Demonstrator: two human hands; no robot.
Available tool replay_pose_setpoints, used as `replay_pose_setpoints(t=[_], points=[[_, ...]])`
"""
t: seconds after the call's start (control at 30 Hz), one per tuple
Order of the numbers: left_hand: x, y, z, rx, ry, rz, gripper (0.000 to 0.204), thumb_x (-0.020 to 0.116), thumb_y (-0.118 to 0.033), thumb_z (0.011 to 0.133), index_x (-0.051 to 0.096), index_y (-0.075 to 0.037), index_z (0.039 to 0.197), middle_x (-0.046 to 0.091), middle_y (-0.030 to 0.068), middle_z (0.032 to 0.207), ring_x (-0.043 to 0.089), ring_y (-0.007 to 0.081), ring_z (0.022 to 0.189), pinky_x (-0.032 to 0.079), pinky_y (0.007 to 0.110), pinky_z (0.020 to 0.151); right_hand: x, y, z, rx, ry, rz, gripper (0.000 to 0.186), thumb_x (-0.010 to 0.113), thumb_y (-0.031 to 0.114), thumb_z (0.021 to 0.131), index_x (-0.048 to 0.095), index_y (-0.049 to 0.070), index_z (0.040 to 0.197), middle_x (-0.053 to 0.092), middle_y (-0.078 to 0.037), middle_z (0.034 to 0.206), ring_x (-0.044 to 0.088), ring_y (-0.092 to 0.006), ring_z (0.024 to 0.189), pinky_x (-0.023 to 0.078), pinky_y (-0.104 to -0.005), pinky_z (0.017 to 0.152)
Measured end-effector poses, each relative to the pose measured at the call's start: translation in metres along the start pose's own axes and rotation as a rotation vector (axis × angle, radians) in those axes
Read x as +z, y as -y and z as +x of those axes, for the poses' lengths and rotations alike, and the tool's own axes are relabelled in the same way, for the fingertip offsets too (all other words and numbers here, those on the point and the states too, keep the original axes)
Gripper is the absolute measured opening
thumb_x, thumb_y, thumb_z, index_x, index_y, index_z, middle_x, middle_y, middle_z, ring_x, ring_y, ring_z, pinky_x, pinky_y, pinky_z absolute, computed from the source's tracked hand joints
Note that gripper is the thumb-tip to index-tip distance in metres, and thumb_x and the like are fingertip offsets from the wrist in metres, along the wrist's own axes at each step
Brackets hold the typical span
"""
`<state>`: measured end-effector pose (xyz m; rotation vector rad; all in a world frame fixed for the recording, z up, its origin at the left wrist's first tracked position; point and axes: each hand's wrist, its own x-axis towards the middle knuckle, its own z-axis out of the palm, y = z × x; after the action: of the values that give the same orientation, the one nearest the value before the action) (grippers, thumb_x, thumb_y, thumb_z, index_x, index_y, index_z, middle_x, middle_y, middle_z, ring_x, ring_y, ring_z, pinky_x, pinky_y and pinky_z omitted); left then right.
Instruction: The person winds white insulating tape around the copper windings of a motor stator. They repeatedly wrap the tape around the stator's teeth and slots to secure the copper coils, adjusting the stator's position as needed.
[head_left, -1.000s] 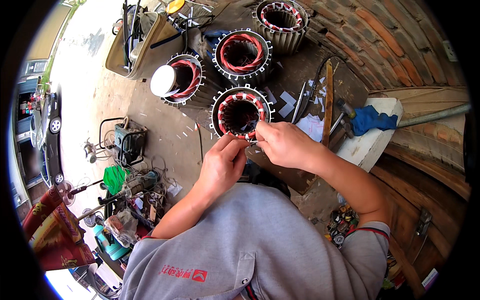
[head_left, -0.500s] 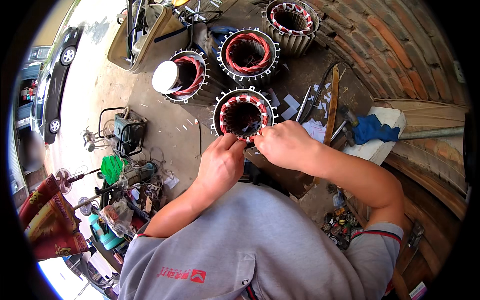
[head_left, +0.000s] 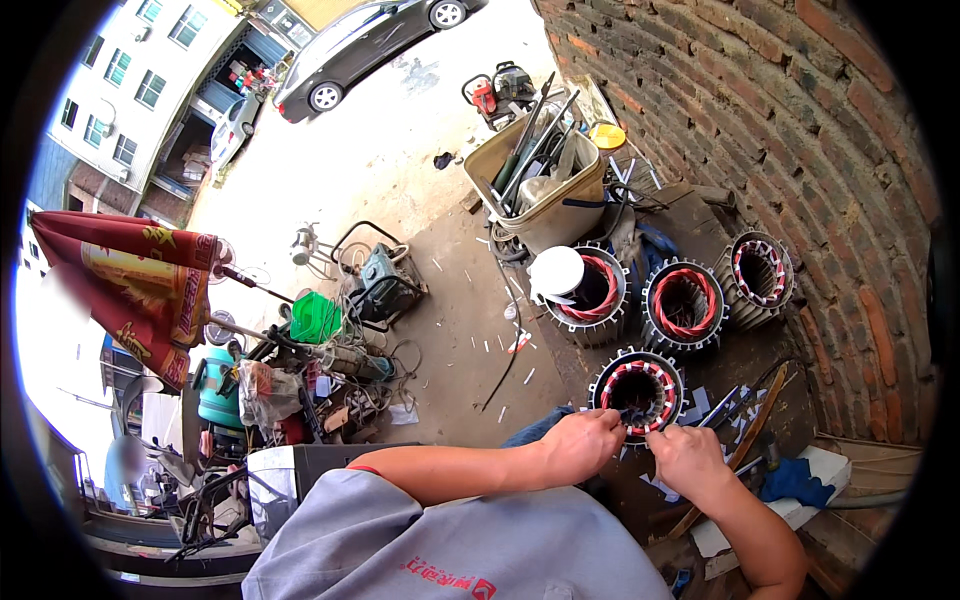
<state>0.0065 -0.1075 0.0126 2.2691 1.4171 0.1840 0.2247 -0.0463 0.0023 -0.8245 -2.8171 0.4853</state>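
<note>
A finned motor stator (head_left: 682,392) stands just beyond my hands. Its red coil ring (head_left: 667,402) is banded with white strips. My left hand (head_left: 583,445) has its fingers pinched together at the ring's near-left edge. At the near-right edge, the fingers of my right hand (head_left: 688,460) are curled closed. Whatever lies between the fingers of either hand is too small to make out. Behind are a stator with plain red coils (head_left: 714,305), another (head_left: 610,307) partly covered by a white round lid-like piece (head_left: 556,271), and a banded stator (head_left: 778,290) near the wall.
White paper scraps (head_left: 697,402), a curved wooden strip (head_left: 758,420) and a blue cloth (head_left: 797,483) lie to the right. A brick wall (head_left: 800,130) rises there. A beige bin of tools (head_left: 550,230) stands behind; a green-grey machine (head_left: 382,280) sits on the floor to the left.
The view has swung left, showing more of the yard, so the stators appear further right. Both hands remain at the near edge of the same coil ring.
</note>
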Motion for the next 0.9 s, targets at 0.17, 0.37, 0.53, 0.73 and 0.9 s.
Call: replay_pose_setpoints(t=[0.17, 0.37, 0.53, 0.73, 0.9], points=[[-0.020, -0.001, 0.016, 0.060, 0.298, 0.146, 0.017, 0.062, -0.005, 0.081, 0.060, 0.000, 0.097, 0.061, 0.0171, 0.098, 0.066, 0.0325, 0.092, 0.057, 0.044, 0.075, 0.008, 0.003, -0.007, 0.087, -0.107, 0.041, 0.003, 0.064, 0.008, 0.072, 0.063, 0.010, 0.073, 0.059, -0.008, 0.062, 0.066, -0.0275, 0.056, 0.053, -0.0411, 0.050], [-0.011, 0.016, 0.030, 0.182, 0.141, -0.345, 0.017, 0.062, -0.006, 0.087, 0.057, 0.005, 0.098, 0.058, 0.0178, 0.099, 0.064, 0.0375, 0.088, 0.053, 0.046, 0.075, 0.013, 0.011, -0.007, 0.185, -0.175, 0.071, 0.005, 0.062, 0.008, 0.081, 0.061, 0.009, 0.076, 0.061, -0.009, 0.064, 0.066, -0.0289, 0.057, 0.053, -0.0423, 0.052], [0.000, 0.026, 0.040, 0.231, 0.166, -0.721, 0.009, 0.064, -0.005, 0.090, 0.058, 0.001, 0.094, 0.061, 0.0122, 0.091, 0.064, 0.0260, 0.078, 0.051, 0.040, 0.071, 0.006, 0.015, -0.006, 0.283, -0.202, 0.096, 0.006, 0.061, 0.007, 0.081, 0.055, 0.005, 0.082, 0.065, -0.012, 0.069, 0.067, -0.0327, 0.061, 0.054, -0.0461, 0.055], [0.007, 0.040, 0.048, 0.119, 0.372, -0.931, 0.018, 0.060, -0.001, 0.092, 0.061, 0.000, 0.109, 0.068, 0.0084, 0.103, 0.067, 0.0165, 0.095, 0.054, 0.032, 0.086, 0.014, 0.019, -0.007, 0.405, -0.214, -0.039, 0.008, 0.060, 0.010, 0.085, 0.055, 0.004, 0.083, 0.066, -0.014, 0.069, 0.068, -0.0332, 0.061, 0.055, -0.0449, 0.055], [0.010, 0.046, 0.044, -0.029, 0.501, -1.362, 0.043, 0.049, 0.004, 0.094, 0.044, 0.001, 0.137, 0.063, 0.0118, 0.122, 0.061, 0.0176, 0.113, 0.050, 0.034, 0.100, -0.008, 0.037, 0.005, 0.708, -0.205, 0.132, 0.021, 0.062, 0.021, 0.093, 0.060, 0.003, 0.083, 0.066, -0.020, 0.067, 0.066, -0.0422, 0.065, 0.052, -0.0510, 0.059]])
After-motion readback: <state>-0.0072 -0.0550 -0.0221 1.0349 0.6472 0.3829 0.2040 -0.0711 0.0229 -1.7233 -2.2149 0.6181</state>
